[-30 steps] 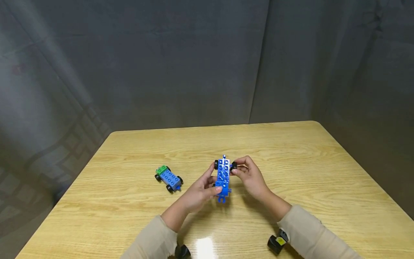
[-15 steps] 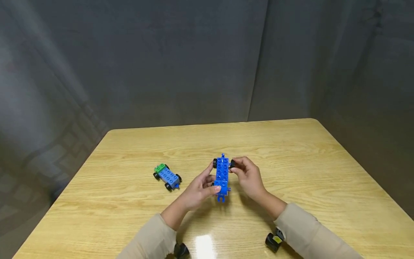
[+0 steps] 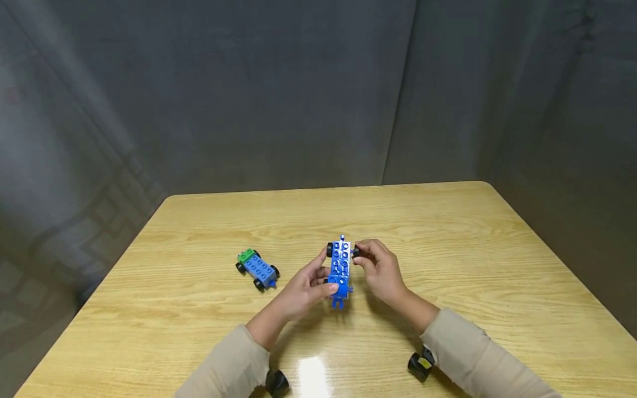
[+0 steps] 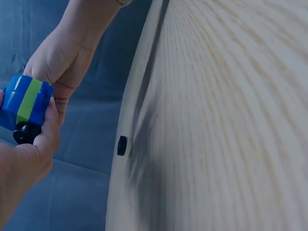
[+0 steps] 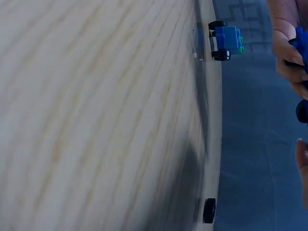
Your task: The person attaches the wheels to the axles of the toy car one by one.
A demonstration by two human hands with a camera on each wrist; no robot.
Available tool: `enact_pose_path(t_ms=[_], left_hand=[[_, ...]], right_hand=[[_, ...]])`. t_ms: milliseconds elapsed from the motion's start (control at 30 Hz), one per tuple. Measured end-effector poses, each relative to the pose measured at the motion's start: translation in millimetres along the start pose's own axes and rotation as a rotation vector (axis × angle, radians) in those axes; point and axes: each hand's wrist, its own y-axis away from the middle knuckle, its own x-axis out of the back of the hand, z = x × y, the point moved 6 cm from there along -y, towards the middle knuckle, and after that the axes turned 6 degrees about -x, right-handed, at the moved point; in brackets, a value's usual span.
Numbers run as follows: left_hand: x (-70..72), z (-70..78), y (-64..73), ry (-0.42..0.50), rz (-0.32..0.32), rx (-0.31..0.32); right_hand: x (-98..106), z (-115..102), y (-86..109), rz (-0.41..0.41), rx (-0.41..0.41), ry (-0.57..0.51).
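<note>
A blue building-brick toy car (image 3: pixel 340 265) is held above the table by my left hand (image 3: pixel 303 290), its thumb on top near the end closest to me. The car has a black wheel at its far left side and a bare axle end at its near right. My right hand (image 3: pixel 383 271) pinches a black wheel (image 3: pixel 356 251) at the car's far right axle. In the left wrist view a lime-green stripe (image 4: pixel 30 101) shows on the blue body. The right wrist view cuts off most of the car and of my right hand (image 5: pixel 303 163).
A second toy car, light blue with a green brick (image 3: pixel 260 270), stands on the table left of my hands. A loose black wheel (image 4: pixel 122 145) sits on the table. Black wrist gear (image 3: pixel 420 366) is worn at the right sleeve. Grey curtains hang behind.
Less of the pinched wheel shows between the right hand's fingers than a second ago. Hands and car sit slightly further left in view. The left hand keeps its grip.
</note>
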Motion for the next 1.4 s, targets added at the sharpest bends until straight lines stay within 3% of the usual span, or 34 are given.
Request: enact_pose_path(t_ms=[200, 567, 767, 933, 1167, 1400], left_hand=[[1.4, 0.2, 0.5, -0.023, -0.004, -0.013], [-3.0, 6.7, -3.5, 0.012, -0.044, -0.063], [1.0, 2.3, -4.3, 0.024, -0.046, -0.007], [7.1, -2.7, -1.5, 0.107, -0.068, 0.057], [7.0, -4.9, -1.3, 0.253, -0.112, 0.071], [6.2, -6.0, -3.5, 0.303, -0.088, 0.076]], right_hand=[[-1, -1, -1.9, -0.016, -0.001, 0.007], [-5, 3, -6.8, -0.083, -0.176, -0.006], [-3, 5, -11.3, -0.151, -0.286, 0.016], [-4, 4, -14.7, -0.247, -0.37, 0.012], [-6, 11, -13.3, -0.301, -0.536, -0.146], [-7, 13, -13.6, -0.307, -0.573, -0.219]])
